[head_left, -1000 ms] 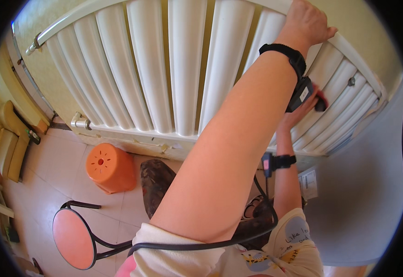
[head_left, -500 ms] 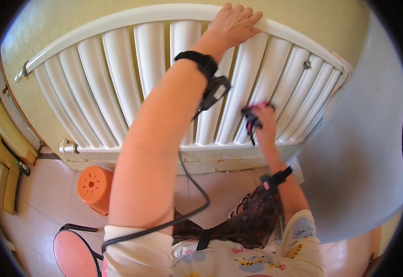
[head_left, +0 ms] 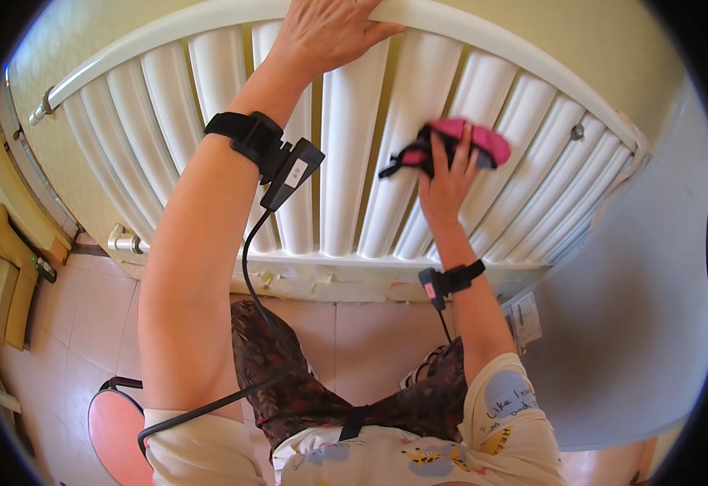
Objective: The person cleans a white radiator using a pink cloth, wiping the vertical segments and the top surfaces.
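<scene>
A white radiator [head_left: 354,154] with tall upright columns stands against the wall in front of me. At its top rail [head_left: 200,18], my left hand [head_left: 326,32] rests with the thumb stretched out; the other fingers run past the picture's upper edge. Lower and to the right, my right hand [head_left: 448,180] presses a crumpled pink and black cloth [head_left: 488,142] against the radiator's columns. Its fingers lie over the cloth, which bunches out to both sides. Black straps with small boxes sit on both of my forearms, and a cable hangs from the left one [head_left: 296,172].
A large pale grey curved surface [head_left: 629,308] fills the right side. At lower left stands a round pink-topped stool [head_left: 119,437] with a black frame. A yellowish chair [head_left: 10,267] is at far left. A pipe fitting [head_left: 123,239] juts from the radiator's lower left.
My right hand has moved up the columns with the cloth, which now shows more of its pink side. My left hand sits farther left along the top rail. My left arm now covers the orange stool.
</scene>
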`<control>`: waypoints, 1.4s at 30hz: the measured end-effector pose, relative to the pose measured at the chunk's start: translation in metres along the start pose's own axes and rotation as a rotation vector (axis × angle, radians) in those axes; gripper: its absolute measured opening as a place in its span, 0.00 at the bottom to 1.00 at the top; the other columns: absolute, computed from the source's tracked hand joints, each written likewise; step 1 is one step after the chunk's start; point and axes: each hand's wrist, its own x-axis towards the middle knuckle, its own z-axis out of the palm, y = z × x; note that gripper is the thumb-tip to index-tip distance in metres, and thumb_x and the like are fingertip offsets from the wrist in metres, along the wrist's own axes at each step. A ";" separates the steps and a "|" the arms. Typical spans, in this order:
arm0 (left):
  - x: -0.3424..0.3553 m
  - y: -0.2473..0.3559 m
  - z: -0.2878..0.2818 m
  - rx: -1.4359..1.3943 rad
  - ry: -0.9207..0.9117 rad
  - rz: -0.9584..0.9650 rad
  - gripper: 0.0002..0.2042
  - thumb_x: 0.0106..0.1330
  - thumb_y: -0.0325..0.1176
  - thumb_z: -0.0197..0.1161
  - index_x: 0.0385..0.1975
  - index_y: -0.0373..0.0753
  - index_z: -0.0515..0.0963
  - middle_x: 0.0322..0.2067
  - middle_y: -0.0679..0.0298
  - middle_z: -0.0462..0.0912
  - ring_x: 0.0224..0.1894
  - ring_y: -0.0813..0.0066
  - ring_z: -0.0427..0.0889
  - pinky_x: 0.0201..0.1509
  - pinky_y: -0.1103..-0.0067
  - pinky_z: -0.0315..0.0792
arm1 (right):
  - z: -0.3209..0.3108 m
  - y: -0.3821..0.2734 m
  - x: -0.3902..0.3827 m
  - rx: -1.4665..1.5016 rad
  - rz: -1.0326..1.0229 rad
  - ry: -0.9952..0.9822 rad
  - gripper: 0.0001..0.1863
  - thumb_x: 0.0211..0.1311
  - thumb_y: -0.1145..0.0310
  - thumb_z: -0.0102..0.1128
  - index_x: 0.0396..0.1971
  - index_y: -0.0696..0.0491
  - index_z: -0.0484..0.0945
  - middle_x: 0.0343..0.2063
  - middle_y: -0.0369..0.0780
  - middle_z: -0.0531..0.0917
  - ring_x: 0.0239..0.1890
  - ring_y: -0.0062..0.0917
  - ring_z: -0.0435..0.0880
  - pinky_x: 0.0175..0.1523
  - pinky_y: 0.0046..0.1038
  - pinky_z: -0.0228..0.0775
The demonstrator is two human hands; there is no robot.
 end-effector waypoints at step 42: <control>-0.027 -0.043 -0.005 0.081 0.080 0.090 0.28 0.59 0.48 0.58 0.57 0.39 0.65 0.49 0.57 0.73 0.54 0.62 0.69 0.55 0.64 0.61 | -0.016 -0.017 -0.034 0.023 -0.612 -0.390 0.08 0.43 0.70 0.58 0.27 0.43 0.79 0.51 0.27 0.75 0.45 0.26 0.71 0.54 0.37 0.61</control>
